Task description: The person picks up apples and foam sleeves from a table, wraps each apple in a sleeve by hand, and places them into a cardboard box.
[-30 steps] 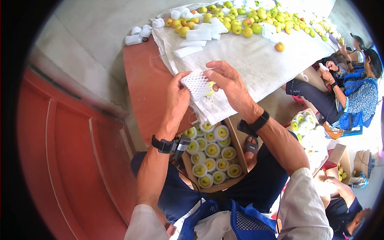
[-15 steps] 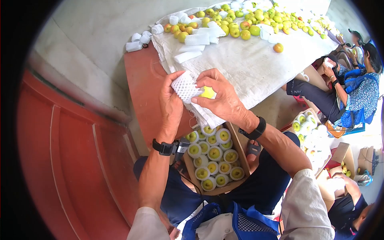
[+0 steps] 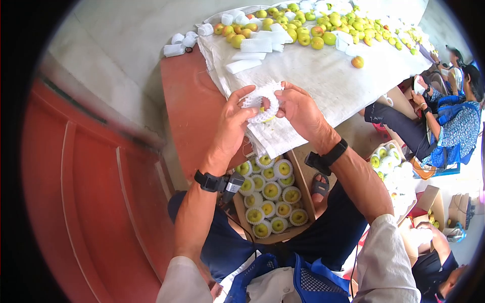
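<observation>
Between my hands, just over the near edge of the white cloth, is a white foam net sleeve point(image 3: 272, 105) with its open end facing me. A little yellow-green of an apple point(image 3: 268, 119) shows at its lower part; most of that fruit is hidden. My left hand point(image 3: 233, 121) is closed on the sleeve's left side, thumb and fingers on the mesh. On the other side, my right hand point(image 3: 304, 112) pinches the sleeve's rim. Below them, a cardboard box point(image 3: 301, 189) holds several apples point(image 3: 271, 190) in similar foam nets.
A table point(image 3: 189, 111) partly covered by white cloth point(image 3: 323, 76) bears many loose apples point(image 3: 328, 22) and flat foam sleeves point(image 3: 252, 45). A red door point(image 3: 101, 202) stands at left. Co-workers point(image 3: 454, 121) sit at right near another box of wrapped apples point(image 3: 386, 156).
The sleeve has turned so its open end faces me, and the apple shows less. My right hand has moved right, from the apple to the sleeve's rim.
</observation>
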{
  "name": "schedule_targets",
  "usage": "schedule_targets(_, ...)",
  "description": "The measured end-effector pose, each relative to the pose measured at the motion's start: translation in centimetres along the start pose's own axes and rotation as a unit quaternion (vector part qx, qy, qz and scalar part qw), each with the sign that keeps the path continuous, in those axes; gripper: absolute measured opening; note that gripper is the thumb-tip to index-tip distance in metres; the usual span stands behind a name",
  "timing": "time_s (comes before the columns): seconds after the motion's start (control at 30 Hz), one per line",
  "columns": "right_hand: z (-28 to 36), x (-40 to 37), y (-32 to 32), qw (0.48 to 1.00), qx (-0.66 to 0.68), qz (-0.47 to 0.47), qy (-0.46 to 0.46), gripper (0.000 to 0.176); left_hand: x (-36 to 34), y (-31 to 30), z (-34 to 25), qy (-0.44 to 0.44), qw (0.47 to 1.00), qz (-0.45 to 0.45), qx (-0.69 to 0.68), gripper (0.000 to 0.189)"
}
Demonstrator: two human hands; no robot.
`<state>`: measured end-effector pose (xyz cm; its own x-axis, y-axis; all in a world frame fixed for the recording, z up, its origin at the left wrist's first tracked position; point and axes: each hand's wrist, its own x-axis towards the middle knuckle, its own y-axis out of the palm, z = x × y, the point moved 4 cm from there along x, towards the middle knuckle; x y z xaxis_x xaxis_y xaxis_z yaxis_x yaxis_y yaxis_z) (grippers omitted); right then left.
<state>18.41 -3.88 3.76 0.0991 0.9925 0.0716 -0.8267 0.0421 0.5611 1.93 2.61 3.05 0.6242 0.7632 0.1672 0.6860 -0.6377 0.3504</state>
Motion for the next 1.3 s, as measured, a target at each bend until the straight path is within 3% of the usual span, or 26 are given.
schedule_targets(0.03, 0.0, -0.1, 0.2, 1.0, 0.019, 0.01, 0.017, 0.014, -0.1, 0.3, 0.1, -0.036, 0.994, 0.031, -0.101, 0.044)
schedule_targets(0.23, -0.1, 0.8, -0.3, 0.998, 0.017, 0.009, 0.055, 0.014, 0.2, -0.6, -0.7, -0.111, 0.946, 0.041, -0.303, 0.05)
schedule_targets(0.27, 0.1, 1.1, -0.4, 0.998, 0.019, 0.004, 0.057, 0.014, 0.5, -1.2, -0.4, -0.116, 0.945, 0.04, -0.304, 0.05)
schedule_targets(0.33, 0.8, 1.5, 0.4, 0.995, -0.025, 0.083, 0.049, 0.023, 0.8, -1.1, -0.4, -0.124, 0.942, 0.101, -0.295, 0.045)
schedule_targets(0.53, 1.3, 2.1, 2.2, 0.997, -0.037, 0.056, 0.048, 0.017, 0.8, -1.2, -0.6, -0.136, 0.941, 0.097, -0.295, 0.04)
schedule_targets(0.63, 0.9, 3.0, 1.9, 0.991, -0.069, 0.097, 0.06, 0.021, 1.1, -2.1, -1.1, -0.105, 0.933, 0.123, -0.321, 0.036)
schedule_targets(0.7, 1.0, 3.5, 1.2, 0.979, -0.199, 0.036, 0.027, 0.031, 1.3, -3.2, -1.4, -0.071, 0.933, 0.128, -0.33, 0.032)
schedule_targets(0.73, 0.6, 4.0, 0.4, 0.979, -0.199, 0.038, 0.029, 0.031, 1.3, -3.5, -1.5, -0.07, 0.933, 0.126, -0.33, 0.032)
schedule_targets(0.77, 0.0, 4.7, -0.8, 0.939, -0.344, 0.027, -0.003, 0.036, 1.3, -4.0, -1.7, -0.059, 0.934, 0.103, -0.337, 0.031)
schedule_targets(0.83, -1.1, 4.9, -2.1, 0.802, -0.596, 0.0, -0.031, 0.05, 1.2, -4.5, -2.1, -0.046, 0.934, 0.079, -0.345, 0.029)
schedule_targets(0.87, -1.7, 4.4, -2.3, 0.802, -0.597, 0.002, -0.031, 0.05, 1.1, -4.6, -2.2, -0.047, 0.934, 0.065, -0.348, 0.03)
schedule_targets(0.93, -2.8, 3.1, -2.2, 0.676, -0.732, 0.041, -0.079, 0.058, 1.0, -4.8, -2.4, -0.046, 0.934, 0.05, -0.351, 0.03)
schedule_targets(0.97, -3.6, 3.1, -2.5, 0.676, -0.734, 0.053, -0.041, 0.066, 1.0, -4.8, -2.4, -0.049, 0.936, 0.049, -0.346, 0.03)
schedule_targets(1.13, -5.2, 2.9, -2.9, 0.662, -0.747, 0.028, -0.056, 0.065, 1.0, -4.9, -2.0, -0.047, 0.939, 0.057, -0.336, 0.027)
schedule_targets(1.2, -5.0, 2.8, -3.1, 0.711, -0.702, 0.002, -0.035, 0.062, 1.1, -5.3, -1.3, -0.072, 0.937, 0.021, -0.34, 0.025)
schedule_targets(1.3, -4.4, 2.7, -3.2, 0.731, -0.682, 0.0, -0.014, 0.062, 1.2, -5.8, -1.1, -0.068, 0.941, 0.008, -0.332, 0.024)
